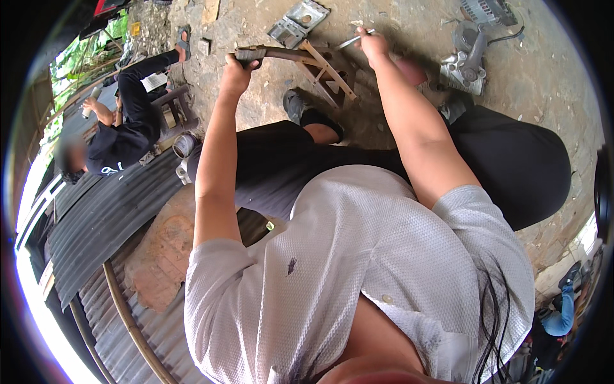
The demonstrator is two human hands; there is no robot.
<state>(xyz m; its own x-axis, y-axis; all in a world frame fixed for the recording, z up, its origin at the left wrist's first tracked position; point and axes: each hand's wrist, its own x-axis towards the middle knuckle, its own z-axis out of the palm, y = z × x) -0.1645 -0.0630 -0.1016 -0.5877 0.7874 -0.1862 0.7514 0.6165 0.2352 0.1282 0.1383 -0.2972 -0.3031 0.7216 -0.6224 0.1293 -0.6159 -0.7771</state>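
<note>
My left hand (240,72) is closed around the dark, blocky end of a long curved brown piece (284,54), which looks like wood. Its other end reaches across a small wooden stand (329,75) with slanted legs on the ground in front of me. To the right, my right hand (375,48) grips a thin, pale metal tool (349,43) whose tip points left toward the stand. The tool's exact kind is too small to make out. Just beyond the brown piece lies an opened grey case (299,24).
Grey machine parts or power tools (470,48) with a cable lie at the far right. On the left, a person (125,131) sits on a dark bench near a can (184,146) and corrugated sheets (105,217). Another person's blue sleeve (559,313) shows at lower right.
</note>
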